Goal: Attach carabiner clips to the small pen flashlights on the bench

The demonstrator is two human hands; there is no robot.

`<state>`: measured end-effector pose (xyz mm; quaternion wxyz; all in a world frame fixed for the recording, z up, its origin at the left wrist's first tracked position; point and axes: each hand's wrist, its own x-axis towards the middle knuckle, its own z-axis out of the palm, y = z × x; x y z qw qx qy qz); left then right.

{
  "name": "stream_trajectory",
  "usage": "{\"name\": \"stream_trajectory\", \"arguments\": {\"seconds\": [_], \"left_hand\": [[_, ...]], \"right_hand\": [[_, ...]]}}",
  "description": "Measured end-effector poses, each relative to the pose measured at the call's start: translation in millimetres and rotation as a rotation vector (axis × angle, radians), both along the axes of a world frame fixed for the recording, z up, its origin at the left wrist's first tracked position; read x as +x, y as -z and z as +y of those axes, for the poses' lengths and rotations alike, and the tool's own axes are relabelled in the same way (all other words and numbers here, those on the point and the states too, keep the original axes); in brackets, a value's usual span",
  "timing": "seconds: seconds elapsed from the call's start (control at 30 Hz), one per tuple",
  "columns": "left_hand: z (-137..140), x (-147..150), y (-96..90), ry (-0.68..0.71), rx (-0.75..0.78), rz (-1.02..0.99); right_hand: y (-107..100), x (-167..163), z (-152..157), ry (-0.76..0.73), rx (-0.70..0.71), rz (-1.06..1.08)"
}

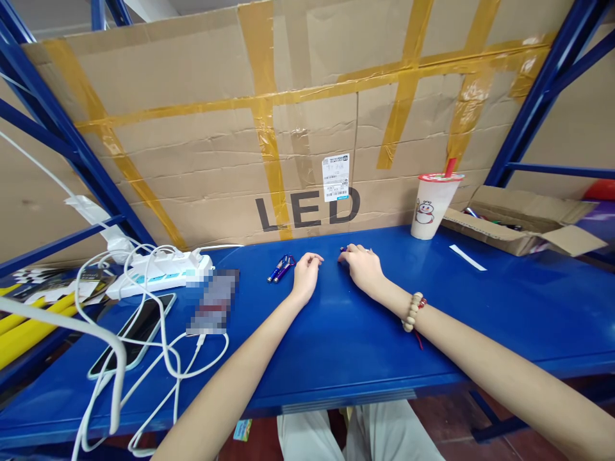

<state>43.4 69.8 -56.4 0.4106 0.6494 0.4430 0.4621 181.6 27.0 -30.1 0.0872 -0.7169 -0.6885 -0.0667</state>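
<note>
My left hand (pixel 306 279) rests on the blue table with its fingers curled in, and nothing shows between the fingertips. Just left of it lie several small shiny blue and purple metal tubes (pixel 280 269) with clips, close together. Across a short gap, my right hand (pixel 364 265) is palm down, its fingers bent around a small dark blue piece (pixel 343 250). Only the end of that piece peeks out past the fingers; the rest is hidden. A beaded bracelet (pixel 412 312) circles my right wrist.
At left, a white power strip (pixel 163 274), tangled white cables (pixel 168 358), a phone (pixel 134 336) and a blurred-out device (pixel 214 301) crowd the blue table (pixel 327 346). A drink cup (pixel 433 208), a white strip (pixel 467 257) and an open cardboard box (pixel 514 234) stand right. Large cardboard (pixel 202 166) lines the back.
</note>
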Motion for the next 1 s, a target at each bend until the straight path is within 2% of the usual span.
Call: {"name": "stream_trajectory", "arguments": {"seconds": [0.13,0.27,0.4,0.57,0.77,1.0], "left_hand": [[0,0,-1.2,-0.019,0.045,0.123],[-5,3,-1.0,-0.026,0.141,0.406],[-12,1,-0.6,-0.015,0.299,0.693],[-15,-4,-2.8,-0.012,0.427,0.900],[-13,-6,-2.1,-0.196,0.412,0.989],[-14,-7,-0.2,-0.340,0.331,1.062]], "right_hand": [[7,3,6,-0.082,0.017,0.034],[11,5,11,-0.125,0.029,0.068],[10,6,11,-0.130,0.032,0.100],[11,5,11,-0.144,0.037,0.136],[15,7,13,-0.152,0.039,0.190],[14,8,12,-0.142,0.025,0.232]]}}
